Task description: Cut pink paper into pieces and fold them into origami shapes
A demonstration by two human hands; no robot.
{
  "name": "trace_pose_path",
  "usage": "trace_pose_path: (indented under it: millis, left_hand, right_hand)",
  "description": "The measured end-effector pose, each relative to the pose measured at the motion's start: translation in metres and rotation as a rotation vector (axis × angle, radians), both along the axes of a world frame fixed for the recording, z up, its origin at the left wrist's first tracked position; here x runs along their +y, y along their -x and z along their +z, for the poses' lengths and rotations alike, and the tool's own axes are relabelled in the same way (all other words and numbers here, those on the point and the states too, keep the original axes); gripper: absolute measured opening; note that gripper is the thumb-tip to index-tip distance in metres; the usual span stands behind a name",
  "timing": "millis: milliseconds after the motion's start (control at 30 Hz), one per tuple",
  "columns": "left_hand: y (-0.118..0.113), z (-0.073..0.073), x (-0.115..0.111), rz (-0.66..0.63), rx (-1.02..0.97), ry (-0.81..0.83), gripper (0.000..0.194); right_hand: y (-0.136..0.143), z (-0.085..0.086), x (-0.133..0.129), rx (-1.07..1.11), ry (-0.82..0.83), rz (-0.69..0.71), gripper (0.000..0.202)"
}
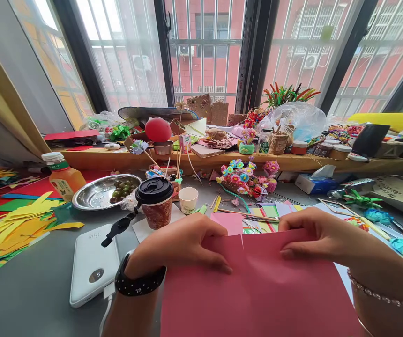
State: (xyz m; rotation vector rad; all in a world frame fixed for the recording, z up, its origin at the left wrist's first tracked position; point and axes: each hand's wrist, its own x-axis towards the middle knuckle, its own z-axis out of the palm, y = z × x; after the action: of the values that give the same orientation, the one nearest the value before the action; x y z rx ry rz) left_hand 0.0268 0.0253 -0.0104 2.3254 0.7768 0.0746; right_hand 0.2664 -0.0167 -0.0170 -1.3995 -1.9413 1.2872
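Observation:
A large sheet of pink paper (pixel 254 299) is held up in front of me by both hands. A faint crease runs down its middle, and a short slit shows at the top edge. My left hand (pixel 194 243) pinches the top edge left of the slit, thumb on the near face and fingers behind. On the other side of the slit, my right hand (pixel 310 236) grips the same edge in a like way. Beyond the paper lie a smaller pink sheet (pixel 227 222) and several coloured strips.
To the left stand a lidded coffee cup (pixel 154 206), a white paper cup (pixel 188 200), a power bank (pixel 91 269) and a metal plate (pixel 94 193) with green fruit. Yellow paper strips (pixel 22 224) pile up farther left. Pipe-cleaner flowers (pixel 240 177) and a tissue box (pixel 310 182) sit behind the paper.

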Motion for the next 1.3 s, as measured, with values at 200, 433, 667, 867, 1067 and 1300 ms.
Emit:
trace_pose_path:
  millis: [200,433,667,867,1067,1300]
  left_hand:
    - [0.0007,0.0018,-0.0024,0.015,-0.03,0.007,0.028]
    - [0.0014,0.0026,-0.0044,0.039,-0.046,0.032,0.029]
    - [0.0025,0.0034,-0.0062,0.059,-0.054,0.044,0.03]
    - [0.0025,0.0029,-0.0057,0.066,-0.051,0.053,0.031]
    - [0.0032,0.0022,-0.0053,0.058,-0.054,0.066,0.031]
    - [0.0024,0.0031,-0.005,0.058,-0.043,0.063,0.03]
  right_hand:
    - [-0.002,-0.0032,0.0002,0.1,0.063,0.002,0.021]
    - [-0.0024,-0.0039,0.0005,0.107,0.072,-0.013,0.022]
    - [-0.0025,-0.0026,-0.0004,0.123,0.067,-0.035,0.024]
    - [0.0001,0.0013,-0.0011,0.093,0.06,-0.043,0.025]
    - [0.001,0.0031,-0.0013,0.093,0.055,-0.021,0.024]
    - [0.0008,0.0027,-0.0006,0.081,0.084,-0.031,0.027]
